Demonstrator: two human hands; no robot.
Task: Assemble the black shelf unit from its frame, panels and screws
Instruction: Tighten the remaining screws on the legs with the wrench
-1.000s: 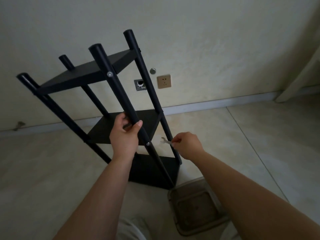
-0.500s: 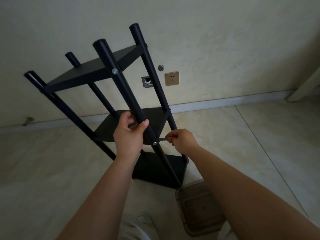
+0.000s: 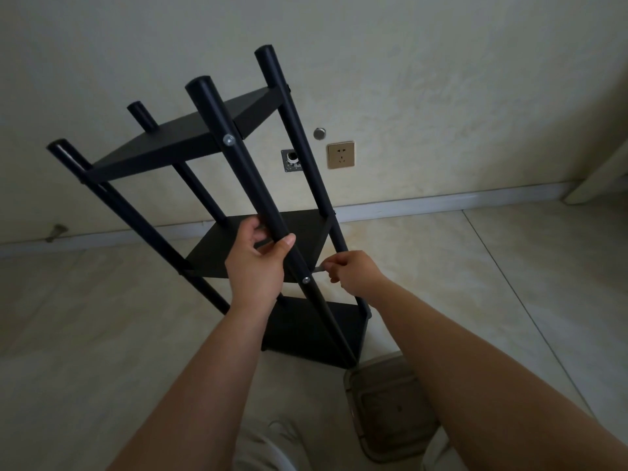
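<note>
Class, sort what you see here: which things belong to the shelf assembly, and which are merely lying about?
Job:
shelf unit
near post, gripped by left hand
screw
small wrench, pinched by right hand

Lying about:
wall socket
floor tray

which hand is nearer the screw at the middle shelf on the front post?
Right. The right hand sits just right of the middle-shelf screw, pinching a small wrench aimed at it. The left hand grips the front post just above and left of the screw.
</note>
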